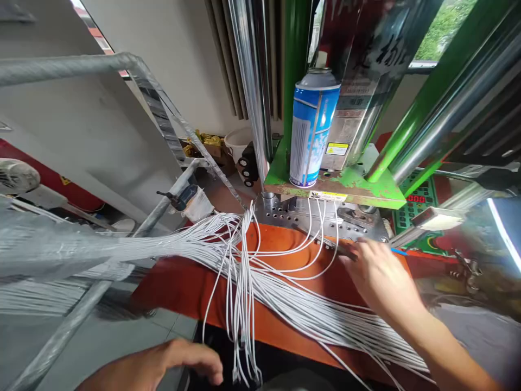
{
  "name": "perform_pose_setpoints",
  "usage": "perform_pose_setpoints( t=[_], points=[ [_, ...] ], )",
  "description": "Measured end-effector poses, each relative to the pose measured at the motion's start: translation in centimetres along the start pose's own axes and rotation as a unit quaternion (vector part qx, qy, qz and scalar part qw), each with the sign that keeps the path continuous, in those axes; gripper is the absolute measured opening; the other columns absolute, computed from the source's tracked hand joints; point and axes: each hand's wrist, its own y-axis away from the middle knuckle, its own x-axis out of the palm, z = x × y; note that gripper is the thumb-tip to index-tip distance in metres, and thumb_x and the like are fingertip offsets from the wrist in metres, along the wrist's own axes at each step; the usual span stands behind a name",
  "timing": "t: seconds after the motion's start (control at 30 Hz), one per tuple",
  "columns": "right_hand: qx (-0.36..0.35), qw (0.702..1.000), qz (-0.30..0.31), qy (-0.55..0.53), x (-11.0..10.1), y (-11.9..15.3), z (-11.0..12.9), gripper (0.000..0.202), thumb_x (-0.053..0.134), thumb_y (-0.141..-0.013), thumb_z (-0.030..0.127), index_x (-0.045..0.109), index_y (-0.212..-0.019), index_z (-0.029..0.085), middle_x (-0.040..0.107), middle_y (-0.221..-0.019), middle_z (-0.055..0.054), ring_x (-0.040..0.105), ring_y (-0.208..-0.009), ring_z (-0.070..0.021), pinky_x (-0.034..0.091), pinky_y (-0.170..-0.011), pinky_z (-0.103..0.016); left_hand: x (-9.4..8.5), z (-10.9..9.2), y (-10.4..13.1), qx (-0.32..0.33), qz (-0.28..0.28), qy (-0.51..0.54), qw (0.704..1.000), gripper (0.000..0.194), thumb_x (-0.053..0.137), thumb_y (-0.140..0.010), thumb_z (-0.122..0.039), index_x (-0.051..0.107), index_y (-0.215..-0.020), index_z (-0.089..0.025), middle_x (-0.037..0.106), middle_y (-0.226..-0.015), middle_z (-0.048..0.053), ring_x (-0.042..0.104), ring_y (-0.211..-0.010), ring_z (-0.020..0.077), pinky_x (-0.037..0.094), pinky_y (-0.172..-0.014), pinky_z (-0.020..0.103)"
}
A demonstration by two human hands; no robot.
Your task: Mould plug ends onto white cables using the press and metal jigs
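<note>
My right hand (380, 277) is closed on the end of a dark narrow metal bar (345, 251) at the front of the press. Small connectors sit along this bar, and a few white cables (311, 220) loop between the press and the bundle. Something thin and blue (399, 251) sticks out beyond my fingers; its kind is unclear. My left hand (163, 364) is low at the left, fingers loosely bent and apart, holding nothing. Close to its fingertips, the ends of a hanging cable bunch (244, 326) dangle over the table's near edge.
A thick cable bundle (293, 304) lies across the orange table (175, 288). The green press (280, 176) carries a blue spray can (313, 130). Wrapped metal rails (81, 331) stand at left. A control panel (419, 209) with red digits is at right.
</note>
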Motion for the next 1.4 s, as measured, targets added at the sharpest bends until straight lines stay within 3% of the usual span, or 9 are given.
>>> perform_pose_setpoints(
  t=[0.07, 0.1, 0.27, 0.37, 0.47, 0.53, 0.63, 0.77, 1.4],
  points=[
    [0.011, 0.999, 0.02, -0.047, 0.2, -1.5, 2.1, 0.039, 0.051, -0.103, 0.047, 0.061, -0.121, 0.015, 0.071, -0.112, -0.019, 0.065, -0.103, -0.035, 0.052, -0.085, -0.045, -1.5, -3.0, -3.0, 0.042, 0.072, 0.049, 0.995, 0.052, 0.068, -0.087, -0.068, 0.079, -0.12, -0.03, 0.077, -0.117, 0.011, 0.07, -0.111, 0.0323, 0.049, -0.103, 0.042],
    [0.024, 0.998, 0.021, -0.06, 0.7, -2.2, 3.0, 0.045, 0.054, -0.102, 0.046, 0.057, -0.13, 0.011, 0.07, -0.115, -0.021, 0.065, -0.105, -0.0366, 0.052, -0.087, -0.047, -1.9, -4.4, -5.1, 0.076, 0.068, 0.075, 0.992, 0.047, 0.067, -0.091, -0.063, 0.078, -0.12, -0.028, 0.076, -0.118, 0.012, 0.069, -0.113, 0.0314, 0.049, -0.104, 0.042],
    [-0.004, 0.987, -0.016, -0.158, 3.3, -3.8, 6.0, 0.06, 0.055, -0.101, 0.034, 0.04, -0.152, 0.007, 0.059, -0.144, -0.028, 0.057, -0.135, -0.0393, 0.044, -0.112, -0.059, -0.6, -9.4, -19.7, 0.179, -0.11, 0.255, 0.944, 0.041, 0.079, -0.089, -0.032, 0.071, -0.129, -0.022, 0.067, -0.139, 0.012, 0.06, -0.132, 0.0246, 0.043, -0.115, 0.036],
    [-0.05, 0.976, -0.019, -0.21, 3.8, -2.6, 6.8, 0.059, 0.052, -0.101, 0.028, 0.037, -0.156, 0.012, 0.052, -0.155, -0.023, 0.049, -0.145, -0.0349, 0.037, -0.121, -0.059, 1.5, -10.9, -27.9, 0.163, -0.174, 0.367, 0.899, 0.035, 0.086, -0.079, -0.021, 0.073, -0.111, -0.018, 0.073, -0.122, 0.011, 0.067, -0.116, 0.0188, 0.049, -0.103, 0.03],
    [-0.074, 0.96, -0.02, -0.269, 3.2, -1.5, 6.8, 0.056, 0.054, -0.102, 0.027, 0.04, -0.155, 0.019, 0.057, -0.151, -0.017, 0.054, -0.142, -0.0297, 0.043, -0.12, -0.053, 2.9, -12.0, -32.6, 0.158, -0.124, 0.377, 0.904, 0.029, 0.088, -0.078, -0.029, 0.071, -0.094, -0.013, 0.073, -0.094, 0.009, 0.071, -0.084, 0.0172, 0.055, -0.081, 0.031],
    [-0.067, 0.946, -0.026, -0.315, 2.5, -1.4, 6.2, 0.04, 0.054, -0.103, 0.026, 0.053, -0.143, 0.023, 0.067, -0.138, -0.012, 0.063, -0.129, -0.0254, 0.05, -0.113, -0.046, 3.1, -12.2, -33.8, 0.16, -0.082, 0.38, 0.907, 0.035, 0.089, -0.076, -0.035, 0.07, -0.093, -0.012, 0.068, -0.08, 0.006, 0.064, -0.065, 0.0133, 0.053, -0.065, 0.027],
    [-0.025, 0.932, -0.054, -0.356, 1.4, -2.0, 5.0, 0.021, 0.051, -0.105, 0.022, 0.065, -0.12, 0.024, 0.075, -0.116, -0.007, 0.069, -0.107, -0.0215, 0.054, -0.101, -0.038, 2.5, -12.0, -34.2, 0.168, -0.045, 0.381, 0.908, 0.043, 0.092, -0.074, -0.039, 0.071, -0.098, -0.011, 0.054, -0.069, -0.003, 0.042, -0.049, 0.0038, 0.034, -0.046, 0.017],
    [0.01, 0.93, -0.072, -0.36, 1.1, -2.6, 3.8, 0.02, 0.051, -0.107, 0.024, 0.069, -0.114, 0.024, 0.075, -0.105, -0.005, 0.068, -0.099, -0.0199, 0.053, -0.093, -0.034, 1.7, -11.4, -34.1, 0.174, -0.026, 0.371, 0.912, 0.045, 0.088, -0.08, -0.042, 0.072, -0.106, -0.01, 0.045, -0.066, -0.006, 0.026, -0.048, 0.0009, 0.014, -0.042, 0.014],
    [0.036, 0.91, -0.083, -0.405, 3.2, -2.7, 2.6, 0.03, 0.048, -0.108, 0.036, 0.074, -0.107, 0.022, 0.076, -0.096, -0.007, 0.071, -0.087, -0.0214, 0.055, -0.081, -0.033, 2.1, -10.3, -35.5, 0.178, -0.023, 0.358, 0.916, 0.051, 0.086, -0.078, -0.054, 0.07, -0.099, -0.011, 0.053, -0.065, -0.003, 0.027, -0.045, 0.0014, 0.012, -0.043, 0.018]
  ],
)
